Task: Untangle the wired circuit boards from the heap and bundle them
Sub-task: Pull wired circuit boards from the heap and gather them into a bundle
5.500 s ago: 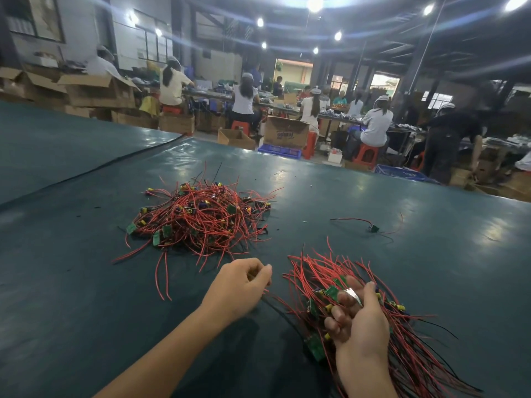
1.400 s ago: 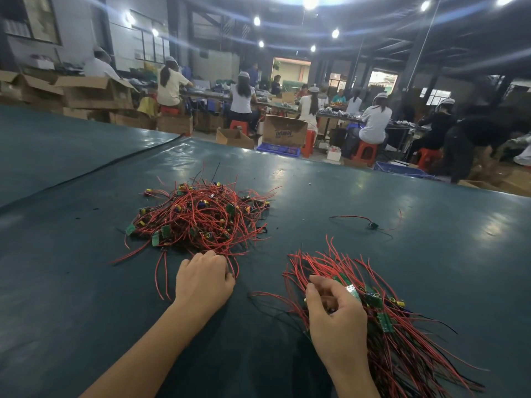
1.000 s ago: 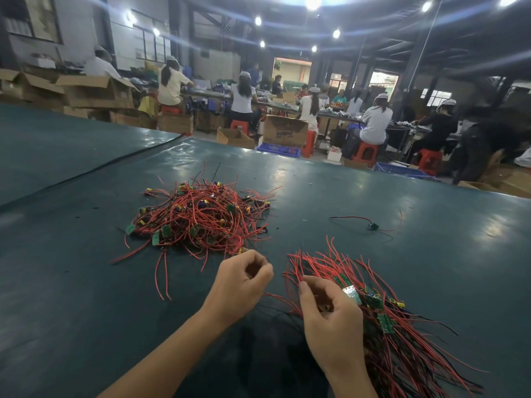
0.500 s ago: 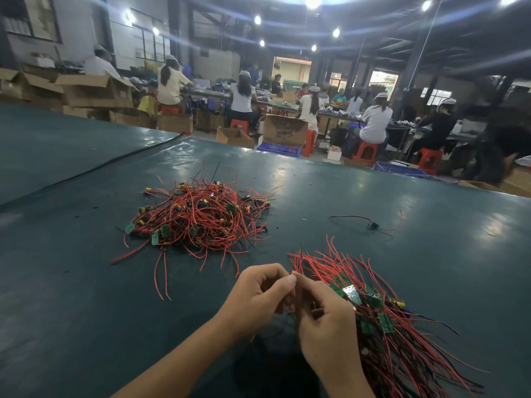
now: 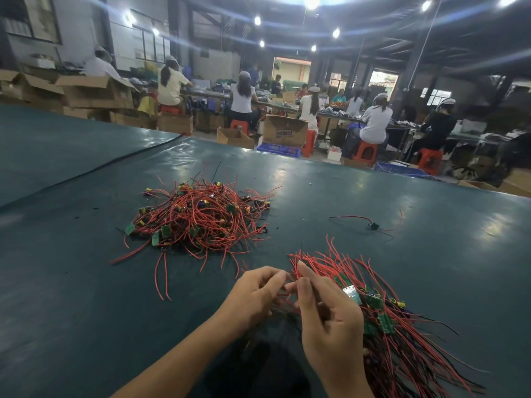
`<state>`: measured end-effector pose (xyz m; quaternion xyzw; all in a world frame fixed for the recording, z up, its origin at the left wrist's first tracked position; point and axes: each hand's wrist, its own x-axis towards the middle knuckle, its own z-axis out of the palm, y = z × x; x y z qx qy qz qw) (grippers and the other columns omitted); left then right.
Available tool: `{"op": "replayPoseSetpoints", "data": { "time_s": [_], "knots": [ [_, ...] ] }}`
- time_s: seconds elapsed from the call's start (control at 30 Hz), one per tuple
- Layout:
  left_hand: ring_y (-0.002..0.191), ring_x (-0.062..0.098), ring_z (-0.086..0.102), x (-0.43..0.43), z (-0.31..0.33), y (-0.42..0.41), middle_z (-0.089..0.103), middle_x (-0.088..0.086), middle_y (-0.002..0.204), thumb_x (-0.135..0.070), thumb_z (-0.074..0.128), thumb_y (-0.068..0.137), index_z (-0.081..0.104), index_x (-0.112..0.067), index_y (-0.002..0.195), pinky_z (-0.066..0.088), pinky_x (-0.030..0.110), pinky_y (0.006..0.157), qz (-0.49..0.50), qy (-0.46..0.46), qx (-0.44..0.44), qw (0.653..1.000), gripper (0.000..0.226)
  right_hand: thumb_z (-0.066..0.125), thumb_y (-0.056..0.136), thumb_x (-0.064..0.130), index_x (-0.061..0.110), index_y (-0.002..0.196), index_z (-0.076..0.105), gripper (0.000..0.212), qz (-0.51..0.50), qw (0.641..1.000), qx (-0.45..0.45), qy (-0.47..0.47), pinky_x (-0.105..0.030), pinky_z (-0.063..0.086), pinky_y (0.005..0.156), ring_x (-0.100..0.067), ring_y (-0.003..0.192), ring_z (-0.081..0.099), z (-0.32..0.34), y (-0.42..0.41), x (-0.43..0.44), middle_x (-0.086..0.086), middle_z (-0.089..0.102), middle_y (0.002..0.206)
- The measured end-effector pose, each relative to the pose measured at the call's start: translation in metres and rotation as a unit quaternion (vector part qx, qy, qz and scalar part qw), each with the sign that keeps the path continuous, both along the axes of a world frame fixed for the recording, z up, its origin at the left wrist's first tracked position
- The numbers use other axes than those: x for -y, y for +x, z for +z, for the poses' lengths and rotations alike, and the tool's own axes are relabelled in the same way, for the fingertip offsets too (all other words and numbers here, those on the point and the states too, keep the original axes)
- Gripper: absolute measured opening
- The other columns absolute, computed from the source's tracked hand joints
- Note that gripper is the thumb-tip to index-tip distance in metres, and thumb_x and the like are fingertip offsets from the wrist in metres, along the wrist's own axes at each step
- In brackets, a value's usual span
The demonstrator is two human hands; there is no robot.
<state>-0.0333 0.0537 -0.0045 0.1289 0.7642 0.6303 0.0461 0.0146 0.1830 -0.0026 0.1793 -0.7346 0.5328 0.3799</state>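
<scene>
Overhead, ceiling lamps (image 5: 312,0) light workers (image 5: 373,122), cardboard boxes (image 5: 284,130), red stools (image 5: 366,149).

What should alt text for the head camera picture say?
The left hand and right hand meet at the fingertips, pinching a red wire beside a bundle of red-wired green boards on a dark table. Farther off lie a tangled heap of them and one stray board. Workers sit at benches behind.
</scene>
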Motion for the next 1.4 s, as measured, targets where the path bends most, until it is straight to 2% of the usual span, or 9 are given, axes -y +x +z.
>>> {"op": "replayPoseSetpoints", "data": {
  "time_s": [0.17, 0.3, 0.47, 0.63, 0.8, 0.93, 1.17, 1.3, 1.4],
  "knots": [
    [0.063, 0.021, 0.055, -0.003, 0.002, 0.003, 0.064, 0.022, 0.077, -0.031, 0.046, 0.101, 0.066, 0.004, 0.091, 0.046, 0.036, 0.06, -0.043, -0.004, -0.008, 0.999, 0.041, 0.049, 0.097, 0.042, 0.022, 0.117, 0.065, 0.033, 0.018, 1.0, 0.001, -0.004, -0.009, 0.038, 0.053, -0.002, 0.056, 0.053, 0.006, 0.006, 0.002, 0.014, 0.061, 0.073],
    [0.067, 0.005, 0.064, -0.004, 0.0, 0.003, 0.072, 0.001, 0.085, -0.028, 0.049, 0.1, 0.069, -0.014, 0.097, 0.05, 0.024, 0.056, -0.05, 0.006, -0.019, 0.999, 0.024, 0.047, 0.098, 0.042, 0.02, 0.116, 0.066, 0.035, 0.01, 1.0, 0.001, 0.002, -0.018, 0.043, 0.049, -0.007, 0.056, 0.055, 0.006, 0.006, 0.003, 0.01, 0.062, 0.074],
    [0.082, 0.012, 0.07, -0.003, -0.004, -0.001, 0.072, 0.0, 0.1, -0.025, 0.056, 0.097, 0.064, -0.024, 0.11, 0.053, 0.026, 0.059, -0.057, 0.03, -0.008, 0.998, 0.015, 0.046, 0.099, 0.043, 0.015, 0.106, 0.073, 0.039, 0.012, 1.0, 0.01, -0.001, -0.02, 0.045, 0.049, -0.008, 0.054, 0.057, 0.006, 0.006, 0.002, 0.013, 0.062, 0.069],
    [0.061, 0.001, 0.058, -0.004, -0.008, 0.0, 0.059, -0.003, 0.096, -0.028, 0.069, 0.077, 0.047, -0.039, 0.133, 0.048, 0.02, 0.061, -0.039, 0.035, -0.048, 0.997, 0.061, 0.044, 0.099, 0.049, 0.033, 0.105, 0.07, 0.032, 0.046, 0.997, 0.027, -0.054, -0.014, 0.044, 0.052, -0.006, 0.054, 0.059, 0.009, 0.01, 0.007, 0.013, 0.071, 0.078],
    [0.071, 0.008, 0.063, -0.001, -0.003, 0.005, 0.056, -0.012, 0.116, -0.029, 0.066, 0.091, 0.063, -0.042, 0.109, 0.055, 0.027, 0.066, -0.019, 0.017, -0.106, 0.994, 0.022, 0.042, 0.1, 0.049, 0.037, 0.109, 0.067, 0.029, 0.048, 0.998, 0.009, -0.048, -0.012, 0.045, 0.053, -0.006, 0.054, 0.061, 0.014, 0.015, 0.01, 0.014, 0.072, 0.079],
    [0.051, 0.004, 0.059, 0.0, -0.001, 0.006, 0.069, -0.013, 0.085, -0.022, 0.065, 0.091, 0.061, -0.028, 0.111, 0.045, 0.018, 0.049, -0.032, 0.032, -0.088, 0.995, 0.021, 0.042, 0.099, 0.052, 0.037, 0.109, 0.067, 0.031, 0.051, 0.997, 0.014, -0.054, -0.013, 0.045, 0.053, -0.008, 0.053, 0.06, 0.015, 0.017, 0.009, 0.013, 0.072, 0.078],
    [0.101, 0.022, 0.068, -0.004, -0.002, 0.008, 0.066, 0.005, 0.114, 0.001, 0.061, 0.09, 0.064, -0.02, 0.112, 0.057, 0.043, 0.087, -0.051, 0.056, -0.054, 0.996, 0.031, 0.056, 0.094, 0.04, 0.04, 0.118, 0.065, 0.025, 0.068, 0.997, 0.041, 0.005, -0.022, 0.051, 0.053, -0.011, 0.064, 0.066, 0.013, 0.016, 0.009, 0.009, 0.07, 0.083],
    [0.104, 0.022, 0.066, 0.001, -0.003, 0.003, 0.065, 0.009, 0.113, -0.001, 0.064, 0.089, 0.064, -0.016, 0.116, 0.054, 0.045, 0.091, 0.022, 0.011, -0.085, 0.996, 0.03, 0.062, 0.089, 0.039, 0.039, 0.126, 0.058, 0.038, 0.075, 0.99, 0.111, 0.044, -0.028, 0.056, 0.077, -0.011, 0.091, 0.07, 0.002, 0.011, 0.01, 0.013, 0.071, 0.097],
    [0.1, 0.022, 0.067, 0.001, -0.005, 0.0, 0.067, 0.003, 0.111, -0.01, 0.065, 0.09, 0.066, -0.021, 0.112, 0.054, 0.047, 0.089, 0.069, 0.026, -0.06, 0.995, 0.025, 0.06, 0.086, 0.046, 0.045, 0.126, 0.054, 0.04, 0.057, 0.986, 0.148, 0.051, -0.028, 0.057, 0.071, -0.011, 0.09, 0.069, -0.003, 0.008, 0.009, 0.014, 0.069, 0.1]
  ]
}}
